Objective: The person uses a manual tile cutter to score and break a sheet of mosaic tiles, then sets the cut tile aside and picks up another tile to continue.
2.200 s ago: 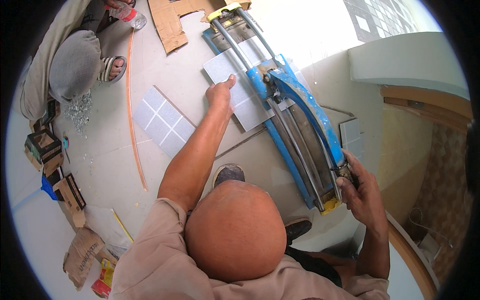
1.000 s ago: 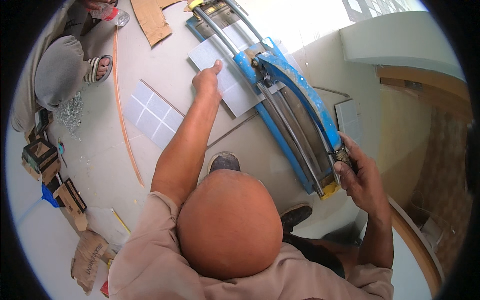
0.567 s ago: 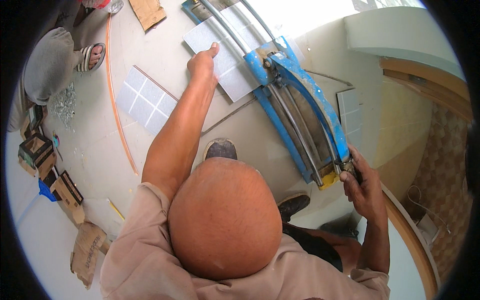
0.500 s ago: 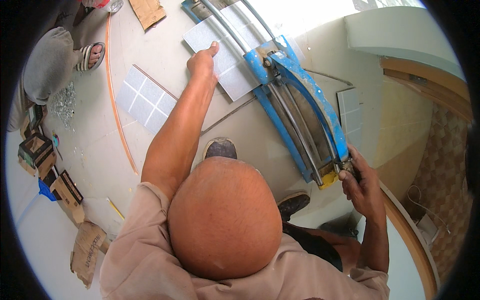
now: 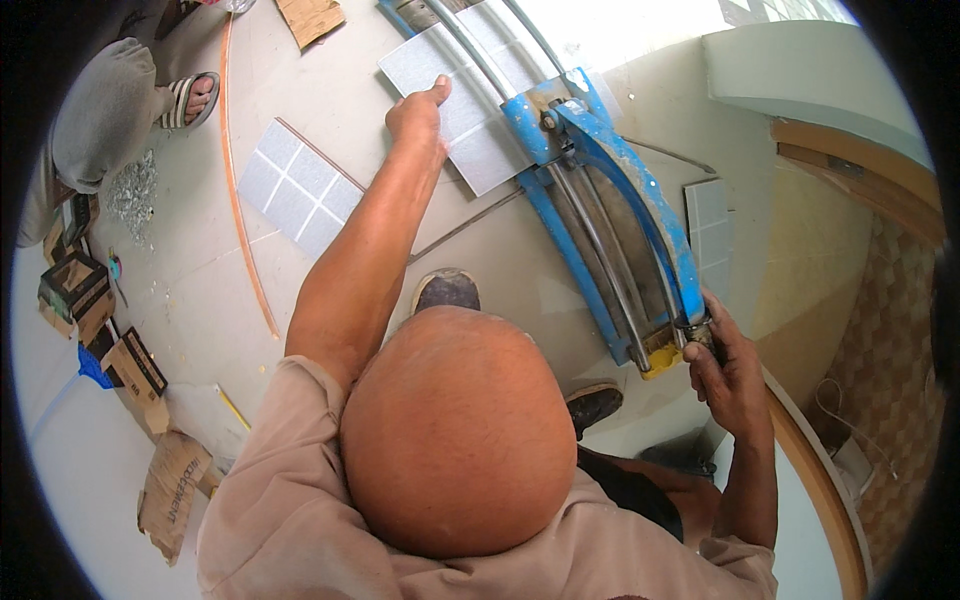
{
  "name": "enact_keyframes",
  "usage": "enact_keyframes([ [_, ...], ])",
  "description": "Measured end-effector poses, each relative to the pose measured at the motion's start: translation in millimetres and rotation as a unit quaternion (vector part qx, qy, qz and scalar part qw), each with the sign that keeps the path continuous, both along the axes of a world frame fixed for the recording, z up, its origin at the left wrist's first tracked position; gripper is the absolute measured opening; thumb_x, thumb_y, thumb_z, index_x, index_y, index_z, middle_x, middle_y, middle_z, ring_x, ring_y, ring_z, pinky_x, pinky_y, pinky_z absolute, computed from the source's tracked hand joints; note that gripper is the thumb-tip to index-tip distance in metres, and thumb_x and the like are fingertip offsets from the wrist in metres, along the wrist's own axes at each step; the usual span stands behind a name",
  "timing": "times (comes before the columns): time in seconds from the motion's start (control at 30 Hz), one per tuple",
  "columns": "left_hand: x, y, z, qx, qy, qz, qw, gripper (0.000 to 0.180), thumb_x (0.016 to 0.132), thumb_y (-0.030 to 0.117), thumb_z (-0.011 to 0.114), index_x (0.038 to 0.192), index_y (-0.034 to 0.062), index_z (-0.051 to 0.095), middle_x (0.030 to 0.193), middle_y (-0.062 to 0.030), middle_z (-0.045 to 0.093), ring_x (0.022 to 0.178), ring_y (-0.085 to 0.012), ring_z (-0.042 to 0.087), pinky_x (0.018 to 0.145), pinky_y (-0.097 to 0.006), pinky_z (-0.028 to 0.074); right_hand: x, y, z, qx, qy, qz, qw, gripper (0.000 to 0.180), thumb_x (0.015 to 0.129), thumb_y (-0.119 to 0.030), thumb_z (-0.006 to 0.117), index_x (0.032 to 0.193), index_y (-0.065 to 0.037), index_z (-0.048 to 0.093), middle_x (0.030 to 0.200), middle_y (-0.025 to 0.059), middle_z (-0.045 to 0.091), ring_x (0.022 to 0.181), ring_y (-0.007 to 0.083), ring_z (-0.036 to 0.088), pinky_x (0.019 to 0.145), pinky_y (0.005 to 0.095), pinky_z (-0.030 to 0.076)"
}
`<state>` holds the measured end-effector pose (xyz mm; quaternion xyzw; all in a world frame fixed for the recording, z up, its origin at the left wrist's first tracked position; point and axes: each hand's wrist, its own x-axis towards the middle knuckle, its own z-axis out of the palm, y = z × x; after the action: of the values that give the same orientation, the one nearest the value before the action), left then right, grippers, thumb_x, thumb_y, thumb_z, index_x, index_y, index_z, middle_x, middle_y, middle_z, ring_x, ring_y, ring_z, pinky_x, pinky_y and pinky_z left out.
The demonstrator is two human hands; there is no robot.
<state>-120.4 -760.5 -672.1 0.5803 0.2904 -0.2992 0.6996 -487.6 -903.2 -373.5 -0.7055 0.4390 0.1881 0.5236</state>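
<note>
A manual tile cutter (image 5: 580, 250) with a blue frame and steel rails lies slanting on the floor ahead of me. A grey tile (image 5: 487, 160) with white lines lies across its bed, under the rails. My left hand (image 5: 417, 115) grips the tile's left edge, thumb on top; the fingers underneath are mostly hidden. At the near end of the cutter, my right hand (image 5: 732, 370) is closed around the dark handle (image 5: 702, 336) at the end of the long blue lever (image 5: 640, 185). The lever is lowered along the rails toward me.
Left of my forearm lies another lined tile (image 5: 300, 185); a narrow tile piece (image 5: 710, 235) lies right of the cutter. A long orange strip (image 5: 236, 190) curves across the floor. A person's sandalled foot (image 5: 195, 100) and torn cardboard boxes (image 5: 135, 370) are at left.
The whole scene has shifted slightly right in the picture. Both hands keep their grips, and the tile and cutter show no clear movement relative to each other.
</note>
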Motion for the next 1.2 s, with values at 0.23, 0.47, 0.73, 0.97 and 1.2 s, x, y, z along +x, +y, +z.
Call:
enact_keyframes([
  [0.23, -5.2, -2.8, 13.6, 0.001, 0.007, 0.036, 0.999, 0.046, 0.088, 0.001, 0.077, 0.126, -0.0133, 0.056, 0.118, -0.0225, 0.066, 0.107, -0.0355, 0.067, 0.097, -0.048, 0.055, 0.3, 0.3, 1.5, 0.001, 0.006, -0.006, 1.000, 0.063, 0.097, -0.012, 0.067, 0.156, -0.010, 0.044, 0.072, 0.0015, 0.056, 0.059, 0.0089, 0.049, 0.054, 0.0279, 0.043],
  [0.47, -7.7, -5.5, 29.0, -0.018, 0.002, 0.024, 1.000, 0.045, 0.088, 0.002, 0.078, 0.125, -0.0133, 0.057, 0.118, -0.0230, 0.066, 0.106, -0.0346, 0.067, 0.096, -0.047, 0.055, 3.7, 0.6, 5.5, -0.002, 0.003, -0.008, 1.000, 0.064, 0.097, -0.014, 0.068, 0.156, -0.009, 0.044, 0.071, 0.0016, 0.055, 0.058, 0.0089, 0.049, 0.053, 0.0277, 0.043],
  [0.73, -2.1, -1.1, 10.8, 0.021, 0.004, 0.021, 1.000, 0.049, 0.088, 0.004, 0.079, 0.127, -0.0146, 0.055, 0.121, -0.0244, 0.066, 0.108, -0.0367, 0.066, 0.095, -0.049, 0.054, 5.3, 1.7, 5.7, -0.011, 0.005, -0.001, 1.000, 0.064, 0.097, -0.016, 0.068, 0.156, -0.008, 0.044, 0.071, 0.0028, 0.056, 0.058, 0.0097, 0.049, 0.052, 0.0289, 0.045],
  [0.97, -11.7, -1.4, 22.5, -0.061, 0.006, 0.009, 0.998, 0.062, 0.086, 0.010, 0.082, 0.135, -0.0075, 0.050, 0.131, -0.0225, 0.060, 0.122, -0.0342, 0.057, 0.100, -0.050, 0.046, 8.7, 0.2, 8.2, -0.009, 0.011, 0.008, 1.000, 0.060, 0.097, -0.010, 0.063, 0.155, -0.006, 0.044, 0.071, 0.0024, 0.056, 0.058, 0.0088, 0.050, 0.054, 0.0279, 0.044],
  [1.2, -5.0, -1.0, 6.3, -0.031, 0.009, -0.004, 0.999, 0.063, 0.085, 0.013, 0.083, 0.134, -0.0074, 0.050, 0.133, -0.0220, 0.059, 0.123, -0.0344, 0.056, 0.102, -0.052, 0.043, 60.0, -7.7, -4.0, -0.059, -0.085, 0.066, 0.992, 0.057, 0.100, -0.014, 0.063, 0.153, -0.004, 0.046, 0.080, 0.0039, 0.059, 0.064, 0.0107, 0.052, 0.060, 0.0289, 0.045],
])
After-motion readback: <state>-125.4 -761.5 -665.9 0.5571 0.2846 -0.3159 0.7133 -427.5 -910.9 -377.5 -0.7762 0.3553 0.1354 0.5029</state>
